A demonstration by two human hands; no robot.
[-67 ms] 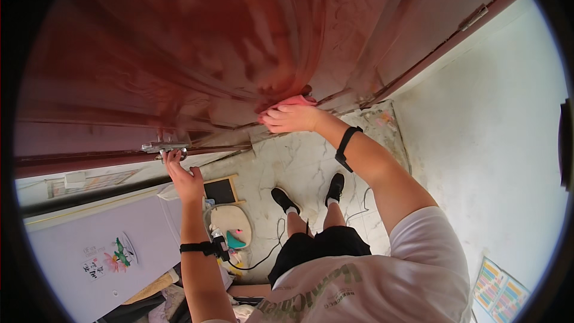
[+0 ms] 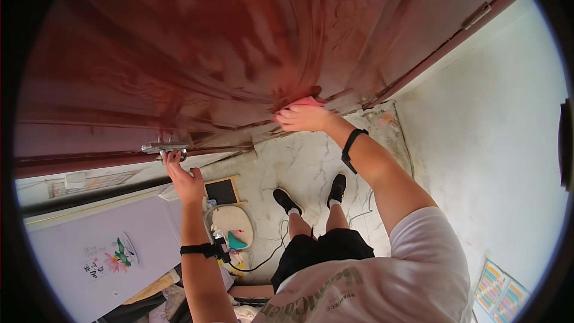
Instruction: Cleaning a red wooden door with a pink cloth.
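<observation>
Big red metal door (image 2: pixel 239 42) looks heavy and stiff, so the left hand (image 2: pixel 182 173) grips its metal latch (image 2: pixel 164 149) while the right hand (image 2: pixel 302 116) presses a pink cloth (image 2: pixel 305 101) flat against the bottom edge.

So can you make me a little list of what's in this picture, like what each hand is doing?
Place: a person stands on a marble floor in front of a big red door
Left hand: fingers on the metal door handle
Right hand: pressing a pink cloth flat against the door
Wrists: a black band on each
Nearby: small chalkboard, white wall
</observation>
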